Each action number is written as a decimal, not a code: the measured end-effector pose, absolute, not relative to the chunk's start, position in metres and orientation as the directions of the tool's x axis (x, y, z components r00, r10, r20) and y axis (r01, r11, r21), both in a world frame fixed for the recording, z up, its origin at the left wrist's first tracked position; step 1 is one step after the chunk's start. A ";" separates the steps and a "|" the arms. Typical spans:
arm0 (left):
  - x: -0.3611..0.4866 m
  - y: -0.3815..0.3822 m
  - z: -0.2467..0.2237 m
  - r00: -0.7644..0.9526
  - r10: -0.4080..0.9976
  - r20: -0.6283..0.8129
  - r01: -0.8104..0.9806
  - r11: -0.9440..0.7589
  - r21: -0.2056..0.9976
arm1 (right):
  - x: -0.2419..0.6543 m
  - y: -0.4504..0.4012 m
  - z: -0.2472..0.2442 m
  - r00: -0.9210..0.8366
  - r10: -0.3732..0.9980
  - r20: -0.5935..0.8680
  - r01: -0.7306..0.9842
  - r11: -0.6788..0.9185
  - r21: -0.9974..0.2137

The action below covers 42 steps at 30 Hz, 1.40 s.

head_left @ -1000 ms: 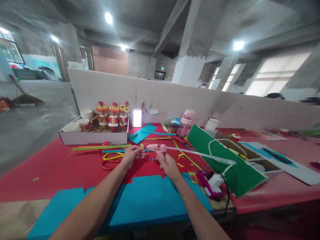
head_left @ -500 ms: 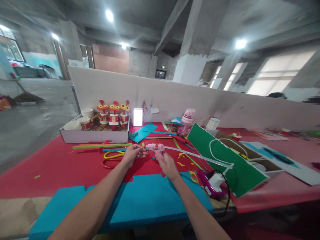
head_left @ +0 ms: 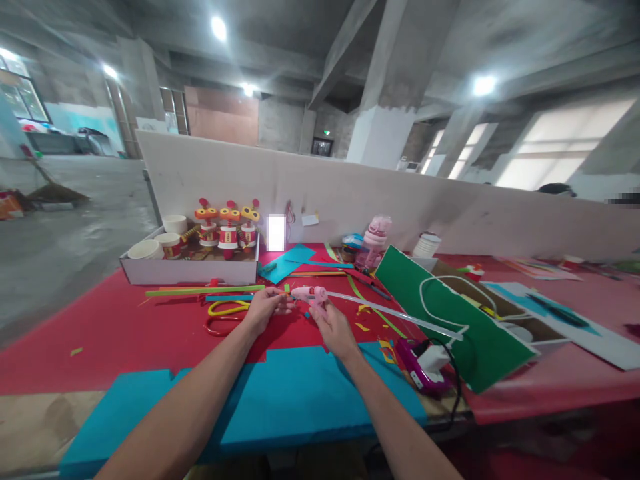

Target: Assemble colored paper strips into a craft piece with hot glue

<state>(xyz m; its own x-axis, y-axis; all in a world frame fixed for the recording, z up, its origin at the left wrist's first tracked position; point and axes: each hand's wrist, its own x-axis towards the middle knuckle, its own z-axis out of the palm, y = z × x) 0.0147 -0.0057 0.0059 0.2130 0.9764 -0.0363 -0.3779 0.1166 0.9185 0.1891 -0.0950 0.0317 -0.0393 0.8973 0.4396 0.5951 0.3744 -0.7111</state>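
Two hands over the red worktop (head_left: pixel 125 327) | right hand (head_left: pixel 334 327): grip closed around pink glue gun (head_left: pixel 310 294), clear glue stick (head_left: pixel 400 315) trailing rightward from its back | left hand (head_left: pixel 264 309): fingertips pinched on a small piece at the gun's nozzle, piece too small to identify | yellow scissors (head_left: pixel 226 309) just left of left hand | blue foam sheet (head_left: pixel 300 393) near the wrists.

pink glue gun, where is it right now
In the head view the pink glue gun sits near the middle of the red table, gripped by the right hand, its nozzle toward the left hand, just right of the yellow scissors.
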 end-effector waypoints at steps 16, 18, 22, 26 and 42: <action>0.014 -0.006 0.006 0.228 0.973 -0.039 -0.372 0.124 0.920 | 0.190 -0.092 0.031 0.049 0.912 0.407 0.551 0.315 -0.773; 0.013 -0.005 0.005 0.253 0.966 -0.046 -0.382 0.144 0.913 | 0.191 -0.090 0.030 0.093 0.950 0.299 0.436 0.231 -0.870; 0.011 -0.002 0.003 0.305 0.951 -0.047 -0.418 0.178 0.891 | 0.195 -0.082 0.028 0.101 0.992 0.079 0.158 0.062 -0.985; 0.010 -0.002 0.003 0.316 0.947 -0.049 -0.435 0.190 0.880 | 0.210 -0.067 0.024 0.153 0.988 0.020 0.042 0.014 -0.999; 0.009 -0.002 0.003 0.304 0.952 -0.038 -0.407 0.166 0.898 | 0.240 -0.026 0.011 0.294 0.951 0.099 0.843 -0.209 -0.495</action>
